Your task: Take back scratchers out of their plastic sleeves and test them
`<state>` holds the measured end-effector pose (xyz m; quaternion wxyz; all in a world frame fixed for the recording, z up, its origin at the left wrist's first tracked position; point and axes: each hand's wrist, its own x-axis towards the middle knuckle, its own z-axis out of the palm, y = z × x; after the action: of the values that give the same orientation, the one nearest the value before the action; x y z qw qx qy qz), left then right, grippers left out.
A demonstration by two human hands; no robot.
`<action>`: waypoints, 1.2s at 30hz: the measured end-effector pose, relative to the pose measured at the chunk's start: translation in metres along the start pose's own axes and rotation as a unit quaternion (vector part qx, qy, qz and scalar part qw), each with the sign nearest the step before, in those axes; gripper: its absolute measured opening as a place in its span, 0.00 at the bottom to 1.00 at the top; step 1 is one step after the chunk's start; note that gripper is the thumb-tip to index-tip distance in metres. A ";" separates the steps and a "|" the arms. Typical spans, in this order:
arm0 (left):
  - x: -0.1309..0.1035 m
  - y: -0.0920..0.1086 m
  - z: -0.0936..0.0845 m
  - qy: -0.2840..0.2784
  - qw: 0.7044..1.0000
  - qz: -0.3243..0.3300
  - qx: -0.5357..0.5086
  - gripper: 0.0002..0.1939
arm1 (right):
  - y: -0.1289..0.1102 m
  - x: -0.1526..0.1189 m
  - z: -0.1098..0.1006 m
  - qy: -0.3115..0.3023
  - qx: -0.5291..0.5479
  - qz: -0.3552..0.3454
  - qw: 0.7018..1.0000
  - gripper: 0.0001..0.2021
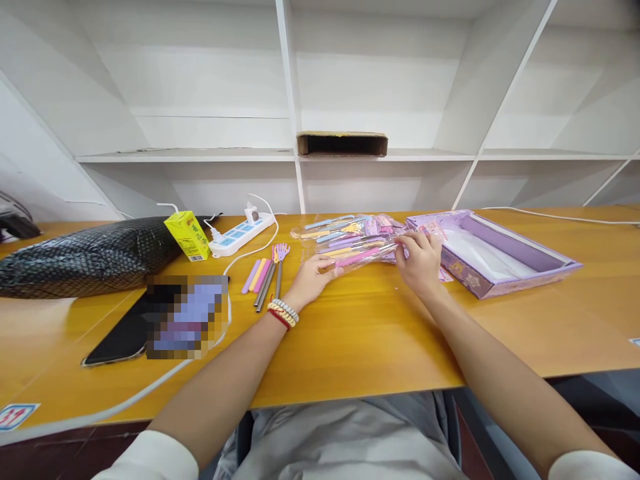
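Note:
Between both my hands lies a pink-handled back scratcher in a clear plastic sleeve (363, 256). My left hand (316, 275) pinches the sleeve near its left end. My right hand (419, 259) has its fingers closed on the right end, hiding that tip. Just beyond is a pile of wrapped back scratchers (345, 227) with blue, yellow and purple handles. Left of my left hand, a purple hand-shaped scratcher head (282, 251) tops a metal rod. Beside it are loose metal tubes (265, 285) and several coloured handles (256, 275).
An open purple box (473, 283) stands at the right. To the left are a white power strip (243, 236), a yellow drink carton (187, 236), a black wrapped bundle (95, 257) and a phone (130, 327). A white cable (150, 380) crosses the table. A cardboard box (343, 145) sits on the shelf.

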<state>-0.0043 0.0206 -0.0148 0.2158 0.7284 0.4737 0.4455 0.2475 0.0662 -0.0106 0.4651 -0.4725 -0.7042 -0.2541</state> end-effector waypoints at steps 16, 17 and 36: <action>0.005 -0.007 -0.004 0.194 0.977 -0.086 -0.026 0.12 | -0.047 -0.007 -0.012 -0.270 0.416 0.114 0.861 0.10; 0.005 -0.006 -0.005 0.188 0.977 -0.091 -0.042 0.12 | -0.048 -0.007 -0.010 -0.299 0.457 0.166 0.821 0.13; 0.007 0.002 0.002 0.157 0.986 -0.021 0.044 0.08 | -0.010 0.012 0.003 -0.147 0.730 0.482 0.462 0.15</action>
<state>-0.0005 0.0258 -0.0112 0.1161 0.6484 0.5358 0.5283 0.2359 0.0691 -0.0006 0.5784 -0.2557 -0.3510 0.6905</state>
